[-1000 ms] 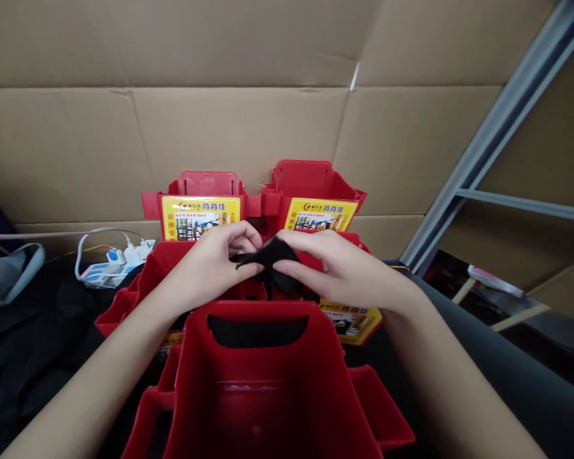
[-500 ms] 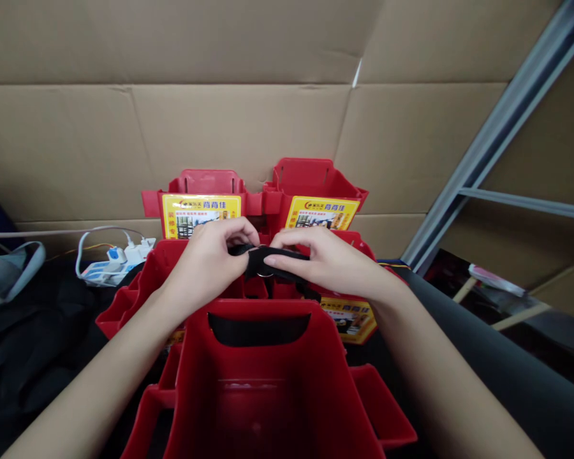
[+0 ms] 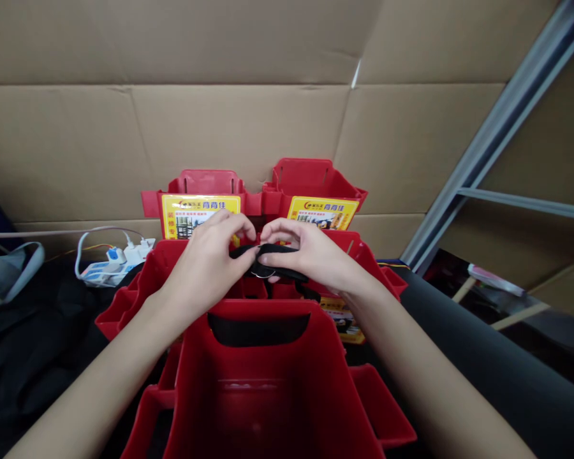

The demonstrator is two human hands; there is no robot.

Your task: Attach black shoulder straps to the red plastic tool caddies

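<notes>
My left hand (image 3: 222, 248) and my right hand (image 3: 306, 252) meet over the far edge of a red plastic bin (image 3: 263, 376). Between them is a black strap (image 3: 287, 269) with a thin metal ring (image 3: 263, 274) on it. The left thumb and fingers pinch the strap from the left. My right thumb presses on its top while the right fingers curl behind it. A dark band shows through the slot in the bin's far wall. The fingertips partly cover the strap.
More red bins with yellow labels, such as one at back left (image 3: 205, 182) and one at back right (image 3: 306, 178), stand against a cardboard wall (image 3: 239, 127). A power strip (image 3: 108, 271) with plugs lies at left, by black cloth (image 3: 23, 363). A metal frame (image 3: 488, 134) leans at right.
My right fingers have shifted slightly left and curled round the strap. The left hand has opened a little wider over it, and the strap and ring have turned slightly. The bins are unmoved.
</notes>
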